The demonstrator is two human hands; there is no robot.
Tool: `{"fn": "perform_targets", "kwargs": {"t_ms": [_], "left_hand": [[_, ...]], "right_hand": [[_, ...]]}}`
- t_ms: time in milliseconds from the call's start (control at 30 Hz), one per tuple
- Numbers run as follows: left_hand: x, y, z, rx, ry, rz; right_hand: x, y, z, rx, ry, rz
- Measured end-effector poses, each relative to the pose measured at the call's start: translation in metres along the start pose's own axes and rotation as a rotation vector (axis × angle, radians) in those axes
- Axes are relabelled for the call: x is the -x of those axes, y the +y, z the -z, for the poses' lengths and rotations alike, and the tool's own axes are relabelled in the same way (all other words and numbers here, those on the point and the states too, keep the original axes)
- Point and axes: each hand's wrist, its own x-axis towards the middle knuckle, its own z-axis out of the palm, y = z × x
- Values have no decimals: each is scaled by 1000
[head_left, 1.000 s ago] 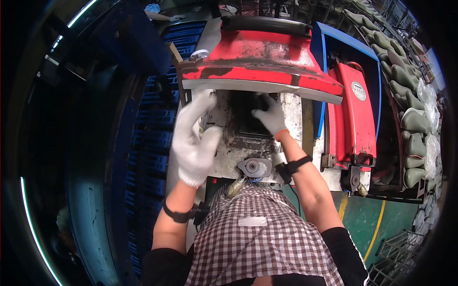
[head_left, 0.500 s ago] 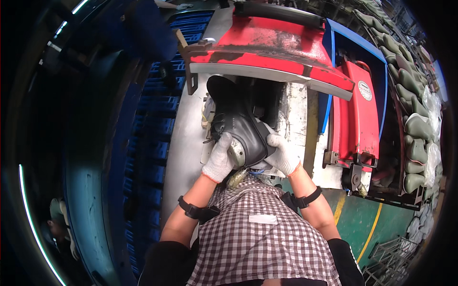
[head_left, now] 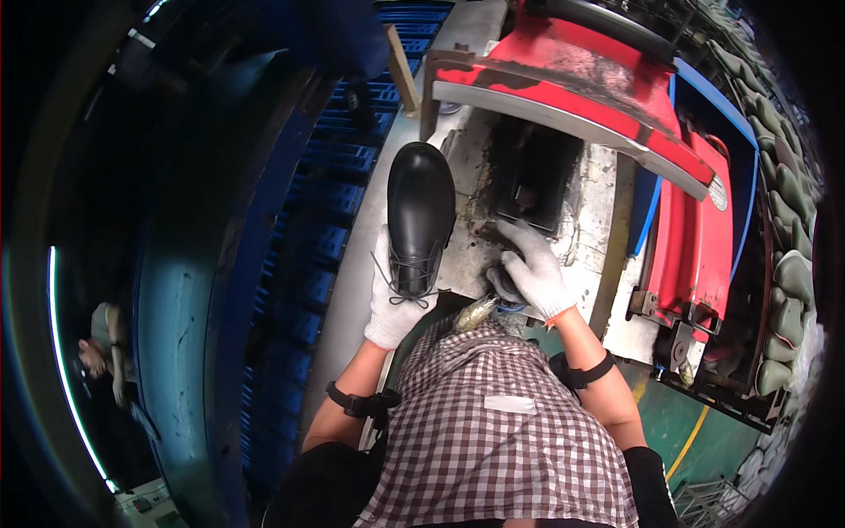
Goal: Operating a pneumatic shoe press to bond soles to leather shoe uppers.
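Note:
A black lace-up shoe [head_left: 421,207] stands out over the left part of the worktop, toe pointing away from me and laces toward me. My left hand [head_left: 393,308], in a white knitted glove, is closed round its near end, with fingers partly behind the shoe. My right hand [head_left: 537,271], gloved the same way, is to the right of the shoe, apart from it. Its fingers and thumb are spread. Beside its thumb is a small dark rounded object [head_left: 503,286]; whether they touch, I cannot tell. Beyond that hand lies a black recessed block [head_left: 534,180] in the worktop.
A red machine arm [head_left: 581,97] with a metal edge spans the far side. Further right is a red machine part [head_left: 691,238] in a blue frame. A blue slatted conveyor [head_left: 330,238] runs on the left. Racked green shoe lasts [head_left: 792,273] line the far right. A co-worker [head_left: 107,343] is at far left.
My left hand has moved the shoe left, and its toe top now faces up. My right hand has let go of the shoe and opened. The whole view has shifted.

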Motion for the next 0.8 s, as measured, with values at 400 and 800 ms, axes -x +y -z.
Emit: {"fn": "perform_targets", "kwargs": {"t_ms": [400, 800], "left_hand": [[40, -42, 36, -215, 60, 138], [25, -189, 78, 467, 435, 1016]], "right_hand": [[9, -12, -17, 277, 35, 42], [7, -14, -23, 350, 80, -53]]}}
